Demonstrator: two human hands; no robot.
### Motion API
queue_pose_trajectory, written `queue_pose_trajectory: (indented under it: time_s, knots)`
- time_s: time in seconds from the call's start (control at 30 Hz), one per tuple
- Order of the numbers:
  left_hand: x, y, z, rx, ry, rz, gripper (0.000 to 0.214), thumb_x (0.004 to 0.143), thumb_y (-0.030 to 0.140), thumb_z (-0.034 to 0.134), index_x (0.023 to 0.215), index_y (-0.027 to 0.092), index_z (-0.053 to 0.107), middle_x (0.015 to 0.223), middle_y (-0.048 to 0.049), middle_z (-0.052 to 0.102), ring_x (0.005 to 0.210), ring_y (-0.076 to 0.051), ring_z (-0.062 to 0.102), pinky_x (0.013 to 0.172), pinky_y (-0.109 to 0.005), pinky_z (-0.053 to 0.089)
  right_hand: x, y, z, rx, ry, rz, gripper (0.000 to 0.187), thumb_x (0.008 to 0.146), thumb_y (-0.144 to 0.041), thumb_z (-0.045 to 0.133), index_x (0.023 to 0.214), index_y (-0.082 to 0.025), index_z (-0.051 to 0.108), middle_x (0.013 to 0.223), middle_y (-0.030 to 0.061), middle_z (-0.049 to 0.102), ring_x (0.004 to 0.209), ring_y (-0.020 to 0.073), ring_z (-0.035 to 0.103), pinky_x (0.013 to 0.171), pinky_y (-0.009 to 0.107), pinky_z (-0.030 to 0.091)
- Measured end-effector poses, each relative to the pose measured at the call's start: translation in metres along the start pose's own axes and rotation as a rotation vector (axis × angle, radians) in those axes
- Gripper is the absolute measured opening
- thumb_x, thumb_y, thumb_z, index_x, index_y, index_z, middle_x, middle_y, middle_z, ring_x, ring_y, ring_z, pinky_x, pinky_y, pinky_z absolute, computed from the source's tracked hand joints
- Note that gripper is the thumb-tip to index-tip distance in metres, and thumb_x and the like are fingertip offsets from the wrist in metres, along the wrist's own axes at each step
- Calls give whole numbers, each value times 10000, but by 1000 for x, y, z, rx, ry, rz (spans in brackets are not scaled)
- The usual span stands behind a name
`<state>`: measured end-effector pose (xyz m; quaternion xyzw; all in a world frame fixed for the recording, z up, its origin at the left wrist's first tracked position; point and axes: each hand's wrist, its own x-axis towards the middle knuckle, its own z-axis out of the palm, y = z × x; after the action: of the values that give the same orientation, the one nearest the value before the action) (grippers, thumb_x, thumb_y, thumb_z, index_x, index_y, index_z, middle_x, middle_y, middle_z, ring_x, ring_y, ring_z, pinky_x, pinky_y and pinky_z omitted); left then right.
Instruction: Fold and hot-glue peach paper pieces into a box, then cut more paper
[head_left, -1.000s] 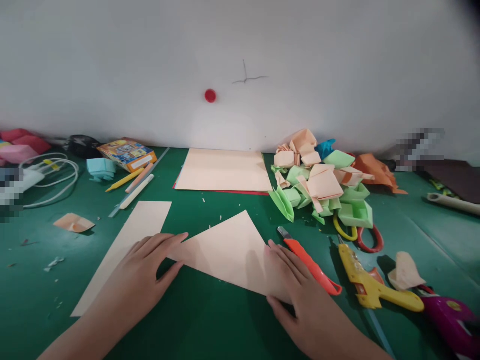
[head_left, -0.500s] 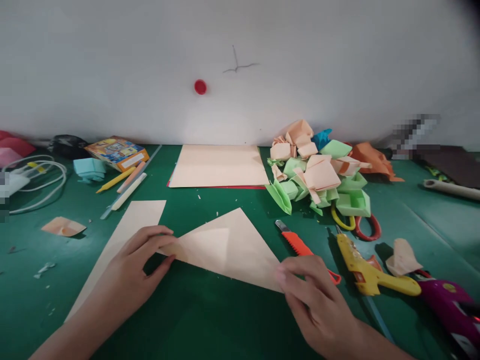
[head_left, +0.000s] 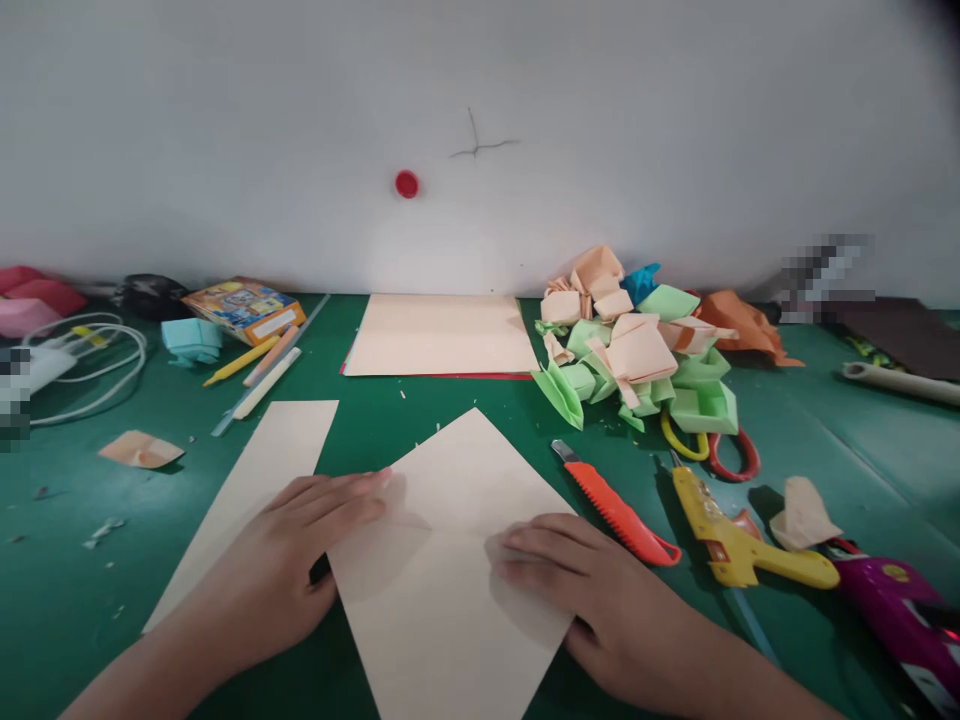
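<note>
A cream sheet of paper (head_left: 450,580) lies unfolded in front of me, one corner pointing to the wall and a faint crease across its middle. My left hand (head_left: 319,535) rests at its left edge, fingers stretched out with the tips on the paper. Flat on the right half of the sheet lies my right hand (head_left: 559,575), its fingers extended and its thumb partly hidden. A cream paper strip (head_left: 277,450) is under and beyond my left forearm. Just right of the sheet is an orange box cutter (head_left: 619,510) with its blade end toward the wall.
A paper stack (head_left: 446,335) lies by the wall. Folded paper pieces (head_left: 637,345) are heaped at back right, near scissors (head_left: 733,455), a yellow glue gun (head_left: 750,550) and a purple tool (head_left: 892,610). Leftward are a box (head_left: 244,308), glue sticks (head_left: 266,385) and a white cable (head_left: 112,400).
The paper was folded into a triangle, pinched at both ends; now it is opened out toward me. Both hands have gone from pinching its corners to lying on it.
</note>
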<state>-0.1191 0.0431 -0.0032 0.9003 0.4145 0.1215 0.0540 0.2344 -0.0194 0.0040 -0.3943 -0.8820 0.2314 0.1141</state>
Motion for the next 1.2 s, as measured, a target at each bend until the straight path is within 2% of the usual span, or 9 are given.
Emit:
queue_pose_trajectory:
  time_s: [0.1, 0.33, 0.53, 0.67, 0.77, 0.83, 0.97, 1.1, 1.2]
  knots:
    - [0, -1, 3, 55, -30, 52, 693, 851, 81, 467, 1483, 356, 543, 1538, 37, 572, 1378, -221, 587, 1141, -405, 468, -2, 0, 0, -40, -11, 11, 650, 863, -22, 464, 1449, -274, 589, 1586, -26, 525, 1457, 227, 455, 1233, 429, 413]
    - [1, -12, 8, 127, -63, 111, 724, 837, 53, 461, 1487, 360, 554, 1520, 37, 581, 1366, -228, 606, 1126, -415, 491, -2, 2, 4, -67, 77, -1, 634, 842, -19, 464, 1391, -274, 650, 1587, -26, 523, 1459, 248, 483, 1201, 461, 456]
    - [3, -1, -5, -120, 255, 29, 510, 938, 194, 619, 1412, 384, 610, 1354, 23, 725, 1176, -208, 720, 1041, -340, 551, -8, 5, 1, 175, 379, -70, 562, 900, -38, 456, 1376, -251, 664, 1311, 23, 751, 1183, 217, 714, 1030, 359, 585]
    - [5, 4, -9, -587, 516, -208, 934, 889, 319, 760, 1624, 457, 199, 1695, -18, 352, 1334, -259, 609, 1069, -396, 550, -17, 3, -1, 579, 710, 354, 170, 958, -311, 655, 1013, -283, 813, 940, 34, 829, 832, 240, 782, 729, 316, 640]
    - [9, 6, 2, -1019, 463, -174, 1005, 897, 365, 755, 1616, 529, 73, 1712, -14, 315, 1371, -276, 583, 1037, -402, 561, -14, 0, -3, 908, 915, 525, 339, 890, -599, 709, 943, -279, 808, 1000, 79, 824, 941, 284, 772, 777, 373, 648]
    - [12, 12, 12, -1234, 313, -190, 963, 905, 461, 731, 1632, 486, 100, 1655, -67, 426, 1365, -309, 590, 1028, -429, 557, -9, -4, -7, 1152, 908, 550, 369, 818, -627, 777, 938, -279, 802, 1027, 90, 819, 958, 286, 768, 789, 386, 646]
    - [17, 38, 23, -1459, 162, -318, 1074, 807, 557, 794, 1655, 372, 162, 1540, -159, 554, 1234, -347, 662, 904, -402, 581, 0, -10, -13, 1481, 691, 652, 368, 763, -532, 867, 973, -234, 814, 955, 100, 819, 800, 271, 772, 692, 369, 628]
    - [19, 56, 10, -1536, 73, -626, 1001, 775, 529, 821, 1613, 323, 313, 1183, -138, 749, 887, -286, 743, 730, -359, 599, 0, -8, -10, 1496, 592, 606, 398, 771, -515, 865, 1021, -209, 815, 954, 97, 815, 829, 271, 760, 751, 377, 605]
    - [20, 52, 0, -1420, 99, -796, 739, 742, 544, 834, 1396, 288, 603, 976, -80, 756, 741, -231, 698, 593, -295, 560, -4, 0, -6, 1339, 527, 596, 387, 797, -526, 841, 1021, -212, 813, 938, 81, 801, 827, 256, 736, 781, 385, 587]
